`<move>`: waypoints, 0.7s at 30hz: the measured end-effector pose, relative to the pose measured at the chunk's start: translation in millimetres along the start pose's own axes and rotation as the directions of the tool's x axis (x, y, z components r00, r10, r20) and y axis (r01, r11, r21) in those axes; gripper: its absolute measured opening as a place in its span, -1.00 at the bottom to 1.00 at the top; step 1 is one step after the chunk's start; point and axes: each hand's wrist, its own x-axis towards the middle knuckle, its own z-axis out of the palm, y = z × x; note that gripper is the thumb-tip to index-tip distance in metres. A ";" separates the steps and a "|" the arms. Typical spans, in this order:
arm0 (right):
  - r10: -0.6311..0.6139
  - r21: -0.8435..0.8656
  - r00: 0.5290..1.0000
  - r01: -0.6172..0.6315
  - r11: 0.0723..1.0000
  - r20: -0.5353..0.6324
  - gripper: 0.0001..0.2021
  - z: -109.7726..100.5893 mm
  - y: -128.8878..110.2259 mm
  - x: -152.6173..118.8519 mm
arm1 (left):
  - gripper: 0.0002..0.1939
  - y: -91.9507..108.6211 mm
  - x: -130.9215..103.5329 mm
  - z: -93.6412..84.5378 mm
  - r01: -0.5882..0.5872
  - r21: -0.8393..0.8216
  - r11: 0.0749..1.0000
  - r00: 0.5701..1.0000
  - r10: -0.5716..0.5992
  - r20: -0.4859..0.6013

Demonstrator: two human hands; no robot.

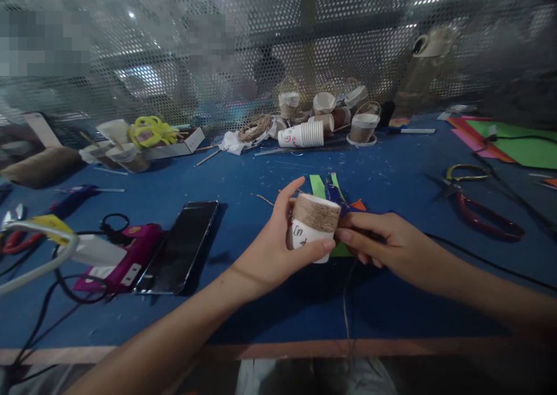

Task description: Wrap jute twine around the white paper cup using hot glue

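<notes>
A white paper cup (314, 224) tilts above the blue table, its upper part wound with brown twine (317, 212). My left hand (287, 238) grips the cup from the left, thumb across its front. At the cup's right side, my right hand (374, 238) has its fingers pinched together. A loose strand of twine (346, 305) hangs below that hand toward the table's front edge, so the pinch appears to be on the twine. Green strips (317, 184) and an orange scrap (359, 205) lie behind the cup, partly hidden by it and my hands.
Red-handled scissors (487, 216) and coloured sheets (517, 142) lie right. Stacked paper cups (301, 134) and twine-wrapped baskets (364, 126) stand at the back. A phone (178, 247), a magenta power strip (130, 261) and a white curved bar (47, 264) occupy the left, with black cables.
</notes>
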 end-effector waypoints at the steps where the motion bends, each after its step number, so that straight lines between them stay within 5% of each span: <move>1: 0.004 -0.007 1.000 -0.004 1.000 0.001 -0.63 0.0 -0.2 -0.1 | 0.03 0.4 0.5 -0.6 -0.004 0.002 1.000 1.000 0.004 -0.005; 10: 0.043 -0.017 0.999 -0.043 0.999 0.028 -0.71 0.5 -5.4 -1.0 | -0.29 7.9 4.3 -9.5 0.123 -0.184 0.975 0.978 -0.151 -0.146; 16: 0.031 0.008 0.998 -0.031 0.999 0.057 -0.79 0.3 -5.2 -3.2 | -0.39 14.4 3.7 -10.2 0.155 -0.245 0.957 0.984 -0.171 -0.047; 21: 0.039 0.022 0.996 -0.041 0.999 0.080 -0.81 -0.9 -8.6 -4.4 | -0.51 18.0 4.2 -10.7 0.118 -0.328 0.937 0.986 -0.150 -0.076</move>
